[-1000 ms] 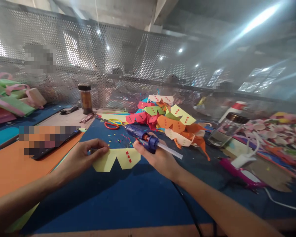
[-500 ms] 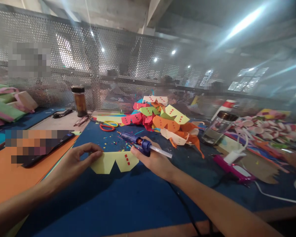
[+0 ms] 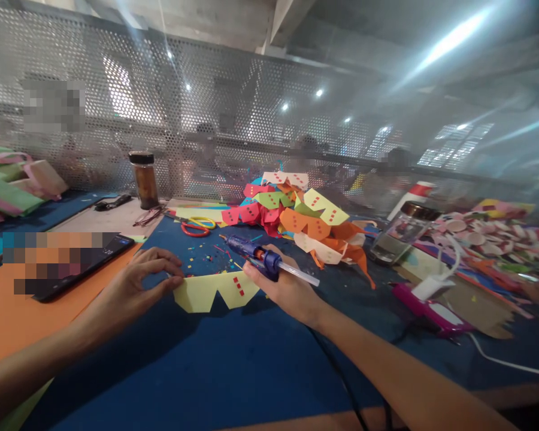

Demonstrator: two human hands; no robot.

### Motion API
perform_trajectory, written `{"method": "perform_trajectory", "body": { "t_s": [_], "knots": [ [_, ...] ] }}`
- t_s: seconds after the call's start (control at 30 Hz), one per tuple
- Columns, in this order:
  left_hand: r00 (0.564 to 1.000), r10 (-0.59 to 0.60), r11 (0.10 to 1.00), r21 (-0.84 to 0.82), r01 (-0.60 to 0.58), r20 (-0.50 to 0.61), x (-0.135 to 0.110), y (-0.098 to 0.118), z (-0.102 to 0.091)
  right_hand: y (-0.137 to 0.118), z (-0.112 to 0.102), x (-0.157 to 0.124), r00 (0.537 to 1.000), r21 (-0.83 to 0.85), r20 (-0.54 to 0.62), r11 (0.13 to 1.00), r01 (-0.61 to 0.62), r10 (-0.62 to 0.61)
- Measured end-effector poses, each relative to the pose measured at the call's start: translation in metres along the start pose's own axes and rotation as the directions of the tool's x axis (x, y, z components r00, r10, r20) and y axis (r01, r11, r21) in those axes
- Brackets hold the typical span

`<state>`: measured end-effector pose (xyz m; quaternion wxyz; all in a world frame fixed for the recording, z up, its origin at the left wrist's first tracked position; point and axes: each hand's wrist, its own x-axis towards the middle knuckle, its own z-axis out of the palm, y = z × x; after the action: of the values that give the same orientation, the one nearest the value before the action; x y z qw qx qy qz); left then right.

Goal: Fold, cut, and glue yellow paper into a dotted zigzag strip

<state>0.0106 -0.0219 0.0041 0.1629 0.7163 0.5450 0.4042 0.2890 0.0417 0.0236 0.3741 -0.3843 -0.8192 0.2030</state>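
Note:
My right hand (image 3: 291, 293) is wrapped round a blue glue gun (image 3: 251, 251), its nozzle pointing to the upper left and a clear glue stick (image 3: 299, 273) jutting out the back. Below it is a pale yellow paper cutout (image 3: 195, 296) with a V-shaped notch. A slanting row of red squares (image 3: 238, 287) marks the cutout's right half; the left half is plain. My right thumb rests at the cutout's upper right edge. At its upper left corner, my left hand (image 3: 146, 281) has thumb and forefinger closed together on the paper.
Behind the glue gun lie scissors (image 3: 195, 225), tiny paper bits and a heap of coloured cutouts (image 3: 291, 209). A phone (image 3: 83, 266) lies on orange paper (image 3: 9, 326) at left. Two jars (image 3: 144, 182), a magenta power strip (image 3: 433, 311) and cables surround the blue mat (image 3: 233, 371).
The cutout and both hands appear slightly farther right and up. My left fingers have drawn back to the cutout's corner, exposing more of its left end. The glue gun stays in my right hand.

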Motion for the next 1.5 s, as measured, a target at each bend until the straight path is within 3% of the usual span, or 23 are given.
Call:
{"method": "perform_trajectory", "body": {
  "t_s": [0.17, 0.27, 0.37, 0.5, 0.6, 0.7, 0.87, 1.0, 1.13, 1.27, 1.5],
  "knots": [
    [0.999, -0.003, 1.000, -0.007, 0.004, 0.041, -0.001, 0.003, 0.000, -0.002, 0.000, -0.001, 1.000, -0.002, 0.002, 1.000, 0.000, 0.000],
    [0.995, -0.058, 0.998, -0.018, 0.060, 0.081, -0.001, 0.003, 0.000, -0.002, 0.001, 0.000, 1.000, 0.018, -0.003, 1.000, 0.001, -0.001],
    [0.990, -0.136, 0.990, -0.032, 0.138, 0.042, -0.001, 0.003, -0.001, -0.003, 0.000, 0.000, 0.998, 0.046, -0.063, 0.999, 0.024, -0.021],
    [0.978, -0.209, 0.977, -0.036, 0.209, 0.009, 0.001, 0.003, -0.001, -0.011, -0.002, -0.003, 0.972, -0.025, -0.190, 0.990, 0.139, -0.142],
    [0.974, -0.224, 0.972, -0.067, 0.225, 0.015, 0.001, 0.004, -0.002, -0.019, -0.003, -0.006, 0.946, -0.079, -0.216, 0.969, 0.232, -0.244],
    [0.972, -0.236, 0.968, -0.084, 0.237, 0.022, 0.000, 0.003, -0.003, -0.025, -0.003, -0.010, 0.946, -0.051, -0.166, 0.960, 0.275, -0.279],
    [0.970, -0.239, 0.967, -0.076, 0.242, 0.040, 0.000, 0.003, -0.005, -0.031, 0.002, -0.016, 0.974, 0.030, 0.031, 0.974, 0.222, -0.223],
    [0.972, -0.232, 0.968, -0.084, 0.234, 0.033, 0.001, 0.005, -0.005, -0.033, 0.007, -0.021, 0.956, 0.001, 0.156, 0.968, 0.252, -0.249],
    [0.973, -0.227, 0.971, -0.077, 0.229, 0.031, 0.002, 0.010, -0.005, -0.030, 0.013, -0.024, 0.928, 0.007, 0.219, 0.951, 0.308, -0.302],
    [0.976, -0.219, 0.973, -0.067, 0.220, 0.019, 0.002, 0.012, -0.005, -0.025, 0.018, -0.025, 0.918, -0.019, 0.281, 0.955, 0.297, -0.280],
    [0.980, -0.199, 0.978, -0.071, 0.198, -0.004, 0.002, 0.010, -0.005, -0.018, 0.020, -0.027, 0.907, -0.059, 0.312, 0.947, 0.316, -0.283]
  ]
}}
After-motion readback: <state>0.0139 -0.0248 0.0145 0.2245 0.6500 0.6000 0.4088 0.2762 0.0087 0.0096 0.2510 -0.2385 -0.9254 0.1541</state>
